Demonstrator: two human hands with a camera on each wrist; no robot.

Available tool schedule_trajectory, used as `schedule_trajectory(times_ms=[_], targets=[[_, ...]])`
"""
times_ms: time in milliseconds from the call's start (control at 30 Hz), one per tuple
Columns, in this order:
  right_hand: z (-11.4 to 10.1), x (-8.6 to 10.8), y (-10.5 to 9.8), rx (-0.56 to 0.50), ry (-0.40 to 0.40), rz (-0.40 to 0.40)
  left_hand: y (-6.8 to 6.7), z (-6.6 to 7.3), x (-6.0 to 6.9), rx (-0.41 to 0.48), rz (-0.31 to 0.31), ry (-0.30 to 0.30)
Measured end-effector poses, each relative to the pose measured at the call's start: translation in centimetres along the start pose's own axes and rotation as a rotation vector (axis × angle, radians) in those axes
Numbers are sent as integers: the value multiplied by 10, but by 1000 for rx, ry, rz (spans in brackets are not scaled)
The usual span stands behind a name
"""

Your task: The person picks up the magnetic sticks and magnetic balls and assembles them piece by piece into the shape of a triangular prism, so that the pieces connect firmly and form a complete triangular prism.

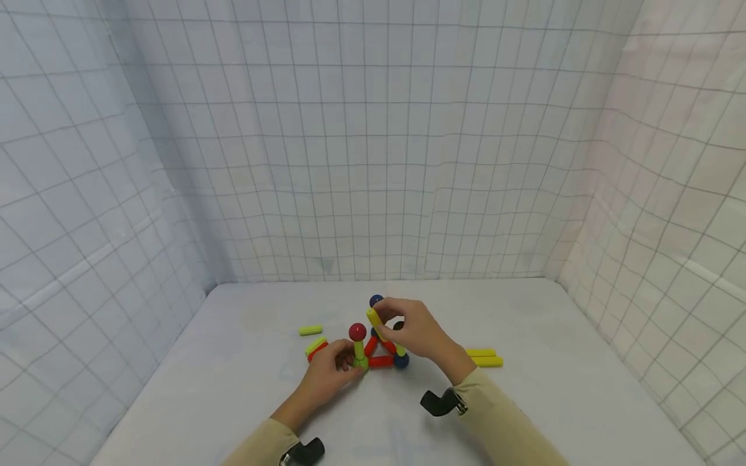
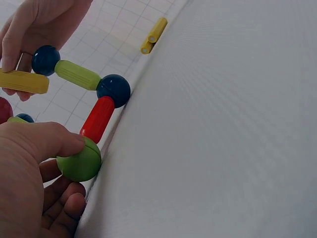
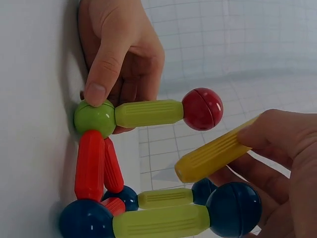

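A triangular frame of red rods [image 1: 381,361] joined by balls lies on the table. Upright yellow-green rods [image 3: 148,113] rise from its corners, topped by a red ball [image 1: 357,332] and two dark blue balls [image 3: 234,209]. My left hand [image 1: 327,372] pinches the green ball [image 3: 94,119] at the near left corner between thumb and fingers. Above the frame, my right hand [image 1: 418,330] holds a yellow rod [image 3: 213,156] between thumb and fingers. In the right wrist view, the rod's free end points tilted toward the structure, apart from the red ball.
Left of the structure lie a yellow-green rod [image 1: 311,330], another yellow-green rod [image 1: 315,345] and a red rod [image 1: 317,351], close together. Two yellow rods [image 1: 486,362] lie on the right, beyond the right forearm. Grid-patterned cloth walls [image 1: 361,162] enclose the white table [image 1: 233,336].
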State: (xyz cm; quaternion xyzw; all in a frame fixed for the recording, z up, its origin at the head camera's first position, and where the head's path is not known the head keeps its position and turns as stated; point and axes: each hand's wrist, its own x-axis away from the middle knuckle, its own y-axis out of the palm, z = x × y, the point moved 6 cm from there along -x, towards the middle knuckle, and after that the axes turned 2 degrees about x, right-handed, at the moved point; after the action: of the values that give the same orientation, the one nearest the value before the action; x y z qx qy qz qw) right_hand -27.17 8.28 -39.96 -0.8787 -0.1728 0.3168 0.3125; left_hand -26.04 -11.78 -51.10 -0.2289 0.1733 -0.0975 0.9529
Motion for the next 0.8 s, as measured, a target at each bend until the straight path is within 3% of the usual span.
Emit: schedule_trajectory(times_ms=[567, 800], targets=[[15, 4, 11, 100, 94, -221, -1, 3, -1, -11, -9, 5], [16, 4, 14, 128, 107, -257, -2, 4, -1, -14, -5, 19]])
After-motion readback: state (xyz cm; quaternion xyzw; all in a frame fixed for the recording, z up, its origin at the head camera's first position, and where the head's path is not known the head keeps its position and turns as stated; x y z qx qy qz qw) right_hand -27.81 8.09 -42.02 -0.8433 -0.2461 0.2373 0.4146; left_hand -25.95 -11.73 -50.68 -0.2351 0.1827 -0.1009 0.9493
